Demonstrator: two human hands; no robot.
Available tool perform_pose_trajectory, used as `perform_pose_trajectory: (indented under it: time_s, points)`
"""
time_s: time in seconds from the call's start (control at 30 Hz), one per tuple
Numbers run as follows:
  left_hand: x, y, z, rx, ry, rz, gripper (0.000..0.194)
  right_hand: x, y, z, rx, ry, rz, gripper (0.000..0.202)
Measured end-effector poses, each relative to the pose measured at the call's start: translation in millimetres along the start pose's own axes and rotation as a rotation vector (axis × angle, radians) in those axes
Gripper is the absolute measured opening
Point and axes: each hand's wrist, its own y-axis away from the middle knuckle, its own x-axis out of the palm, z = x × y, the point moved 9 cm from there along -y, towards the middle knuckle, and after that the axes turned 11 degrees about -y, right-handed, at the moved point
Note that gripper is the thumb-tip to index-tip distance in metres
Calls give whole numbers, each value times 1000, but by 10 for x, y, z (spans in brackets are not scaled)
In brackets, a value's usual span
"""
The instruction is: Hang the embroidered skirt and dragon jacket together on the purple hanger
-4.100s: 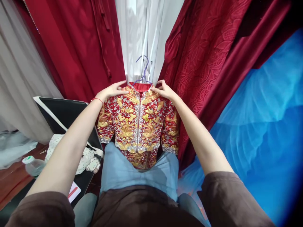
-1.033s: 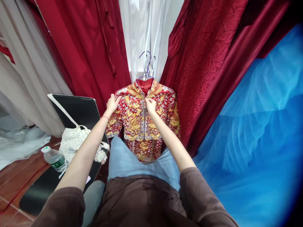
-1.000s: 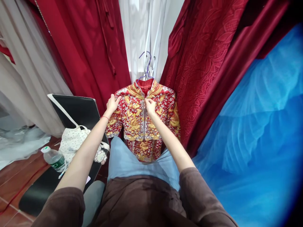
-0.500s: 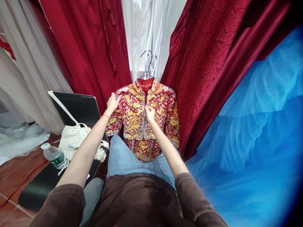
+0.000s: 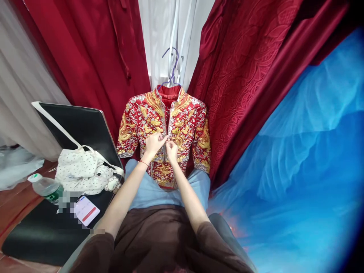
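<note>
A red jacket (image 5: 183, 108) with gold and silver embroidery hangs on a purple hanger (image 5: 173, 70), its lower part resting against my knees. Its collar and upper front stand apart. Both hands meet at the middle of the front edges. My left hand (image 5: 155, 144) has its fingers closed at the left edge. Just right of it, my right hand (image 5: 171, 151) pinches at the right edge, close to the other hand's fingertips. Whatever small part lies between the fingers is hidden. Below the jacket's hem shows a matching embroidered red piece (image 5: 163, 172).
At my left a black chair (image 5: 76, 121) bears a dotted white bag (image 5: 82, 170), a water bottle (image 5: 47, 187) and a phone (image 5: 87, 210). Red drapes (image 5: 76, 49) hang behind on both sides. Blue tulle (image 5: 298, 170) spreads at the right.
My left hand has moved from the jacket's left shoulder side down to the front centre. My right hand has slid lower along the front edge. The view has shifted slightly.
</note>
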Motion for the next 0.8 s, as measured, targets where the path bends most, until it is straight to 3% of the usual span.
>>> perform_pose_trajectory:
  time_s: [0.17,0.4,0.57,0.8]
  points:
    - [492,188,143,-81,-105,265,43,-38,339,-595,195,109,40,24]
    - [1044,646,310,-82,-256,556,38,-82,841,-1084,333,201,92,29]
    - [1294,965,320,-86,-285,625,42,-86,919,-1246,363,209,130,31]
    - [1394,1099,360,-145,-242,610,43,-82,917,-1342,363,209,155,28]
